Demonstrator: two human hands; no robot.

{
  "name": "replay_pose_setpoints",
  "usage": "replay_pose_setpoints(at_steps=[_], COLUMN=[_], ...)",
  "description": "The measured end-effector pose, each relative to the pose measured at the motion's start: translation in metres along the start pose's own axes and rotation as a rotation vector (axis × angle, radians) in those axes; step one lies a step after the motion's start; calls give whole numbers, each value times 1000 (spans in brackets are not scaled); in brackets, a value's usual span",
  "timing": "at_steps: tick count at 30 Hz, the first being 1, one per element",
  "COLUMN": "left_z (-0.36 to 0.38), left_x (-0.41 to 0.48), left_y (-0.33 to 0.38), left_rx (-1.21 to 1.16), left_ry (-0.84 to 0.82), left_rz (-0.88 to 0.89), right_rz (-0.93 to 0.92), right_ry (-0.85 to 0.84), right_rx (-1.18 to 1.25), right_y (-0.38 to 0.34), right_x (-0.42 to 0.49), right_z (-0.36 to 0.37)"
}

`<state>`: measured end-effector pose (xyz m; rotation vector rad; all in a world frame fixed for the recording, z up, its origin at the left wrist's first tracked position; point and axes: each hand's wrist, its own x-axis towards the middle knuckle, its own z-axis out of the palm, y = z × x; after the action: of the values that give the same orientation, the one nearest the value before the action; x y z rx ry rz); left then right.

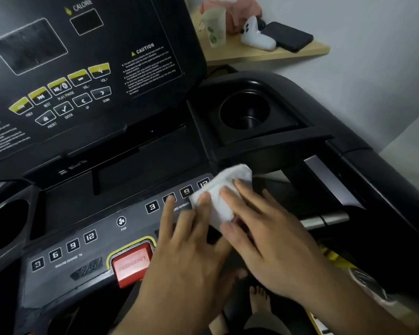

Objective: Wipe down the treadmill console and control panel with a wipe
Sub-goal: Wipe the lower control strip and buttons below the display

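Two hands are laid on a crumpled white wipe (224, 194) at the right end of the treadmill's control panel (102, 240). The wipe's long axis runs from near to far, its far end tipped slightly right, and the "12" speed key is partly covered by it. The right hand (271, 240) is pressed flat on top, fingers straight and close together, with the thumb at the wipe's near edge. The left hand (186, 243) is spread wide. One of its fingertips is set on the wipe's left edge and another on a speed key beside it.

The panel is a grey strip with numbered keys, a fan key (121, 222) and a red emergency button (132, 264) just left of the left hand. Beyond it the black console (82, 68) is tilted up, marked with yellow media keys and a caution notice. Round cup holders are sunk at the far right (244, 112) and the left (5, 223).

A pale wall (373, 56) is seen behind. A wooden shelf (264, 54) in the far corner is loaded with a translucent cup (214, 26), a white game controller (255, 35), a flat black device (288, 36) and pink cloth (230, 10). Bare feet (259, 301) are visible below the hands.
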<state>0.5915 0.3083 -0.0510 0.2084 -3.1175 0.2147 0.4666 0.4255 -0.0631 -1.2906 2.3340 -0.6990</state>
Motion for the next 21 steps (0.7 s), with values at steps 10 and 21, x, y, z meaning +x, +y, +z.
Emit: replay_pose_setpoints(at_steps=[10, 21], left_z=[16, 27], left_x=[11, -14], left_y=[0, -25], left_rx=[-151, -171], left_ry=[116, 246], left_rz=[118, 33], right_rz=[-51, -120], right_ry=[153, 67], right_rx=[-156, -317], right_y=[13, -2], right_x=[-27, -33], right_z=[5, 34])
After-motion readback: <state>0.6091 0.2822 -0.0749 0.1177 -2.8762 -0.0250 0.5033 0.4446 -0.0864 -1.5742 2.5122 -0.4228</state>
